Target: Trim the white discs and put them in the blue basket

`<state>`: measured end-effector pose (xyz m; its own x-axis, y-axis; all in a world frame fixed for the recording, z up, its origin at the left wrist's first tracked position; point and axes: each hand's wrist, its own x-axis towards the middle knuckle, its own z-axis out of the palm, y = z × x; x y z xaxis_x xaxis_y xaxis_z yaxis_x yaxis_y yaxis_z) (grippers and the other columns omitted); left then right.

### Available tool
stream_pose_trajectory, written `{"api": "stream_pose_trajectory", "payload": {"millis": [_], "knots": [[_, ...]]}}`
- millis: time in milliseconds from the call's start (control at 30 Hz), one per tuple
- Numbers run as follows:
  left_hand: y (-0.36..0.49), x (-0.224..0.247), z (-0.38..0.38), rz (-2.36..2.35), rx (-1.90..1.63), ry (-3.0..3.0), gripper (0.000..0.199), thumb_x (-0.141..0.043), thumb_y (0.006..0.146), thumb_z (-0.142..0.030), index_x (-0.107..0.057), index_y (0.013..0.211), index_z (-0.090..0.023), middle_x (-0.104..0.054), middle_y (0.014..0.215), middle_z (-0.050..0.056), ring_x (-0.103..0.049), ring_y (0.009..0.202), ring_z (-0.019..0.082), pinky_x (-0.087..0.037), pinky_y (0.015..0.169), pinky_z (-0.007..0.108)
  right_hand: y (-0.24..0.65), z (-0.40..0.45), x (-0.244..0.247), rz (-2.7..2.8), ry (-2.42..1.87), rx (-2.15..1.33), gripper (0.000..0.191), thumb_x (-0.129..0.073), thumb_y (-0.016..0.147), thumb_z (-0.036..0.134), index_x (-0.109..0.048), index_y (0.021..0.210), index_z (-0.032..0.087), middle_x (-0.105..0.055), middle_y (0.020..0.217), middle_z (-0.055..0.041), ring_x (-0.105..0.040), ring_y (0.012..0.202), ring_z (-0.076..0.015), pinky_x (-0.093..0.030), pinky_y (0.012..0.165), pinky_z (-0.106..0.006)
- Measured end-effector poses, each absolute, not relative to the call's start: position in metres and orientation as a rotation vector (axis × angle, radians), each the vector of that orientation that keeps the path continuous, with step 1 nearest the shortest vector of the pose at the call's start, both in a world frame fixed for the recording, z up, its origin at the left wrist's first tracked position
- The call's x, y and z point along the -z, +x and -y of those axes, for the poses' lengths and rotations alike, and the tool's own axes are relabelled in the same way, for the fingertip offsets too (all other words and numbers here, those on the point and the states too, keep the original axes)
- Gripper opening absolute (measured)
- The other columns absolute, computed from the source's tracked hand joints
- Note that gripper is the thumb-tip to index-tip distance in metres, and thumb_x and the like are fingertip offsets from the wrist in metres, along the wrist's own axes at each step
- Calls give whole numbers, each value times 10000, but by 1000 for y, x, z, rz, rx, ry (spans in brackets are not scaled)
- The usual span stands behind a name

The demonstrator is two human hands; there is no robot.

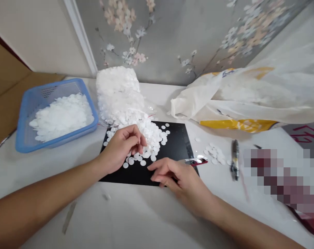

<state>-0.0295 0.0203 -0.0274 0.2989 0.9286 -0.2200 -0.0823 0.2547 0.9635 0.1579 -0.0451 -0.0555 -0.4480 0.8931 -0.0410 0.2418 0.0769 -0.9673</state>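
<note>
My left hand (126, 147) is over the near side of a heap of small white round discs (153, 136), its thumb and fingers curled together. Whatever those fingers may hold is hidden. To its right, low over the black board (172, 148), is my right hand (176, 174), fingers loosely bent and apart, with nothing visible between them. Just behind that hand, at the board's right edge, shows a slim red and silver tool (198, 160); its left end is covered, and I cannot tell whether the hand touches it. The discs spill from a clear plastic bag (118, 83).
A blue plastic basket (20, 121) with more white discs stands on the left. At the right lie a small group of discs (214, 154), a dark pen-like object (235, 159) and a large white and yellow plastic bag (237, 103). A floral wall panel (162, 41) borders the white table (115, 218).
</note>
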Motion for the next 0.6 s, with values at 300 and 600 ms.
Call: {"api": "stream_pose_trajectory", "payload": {"millis": [300, 600], "knots": [[-81, -4, -13, -1058, -506, 1257, 196, -436, 584, -105, -589, 678, -184, -434, 550, -23, -347, 523, 117, -211, 482, 250, 158, 47, 52, 2077, -1159, -1017, 263, -333, 913, 125, -573, 933, 230, -561, 730, -4, -516, 615, -139, -422, 557, -251], [-122, 19, 38, -1045, 75, 2050, 67, -565, 866, -220, -586, 803, -230, -564, 820, -23, -503, 775, 151, -328, 656, 221, 172, 15, 44, 1744, -1500, -1074, 150, -450, 932, 331, -561, 937, 230, -589, 734, 12, -507, 557, -133, -397, 477, -244]]}}
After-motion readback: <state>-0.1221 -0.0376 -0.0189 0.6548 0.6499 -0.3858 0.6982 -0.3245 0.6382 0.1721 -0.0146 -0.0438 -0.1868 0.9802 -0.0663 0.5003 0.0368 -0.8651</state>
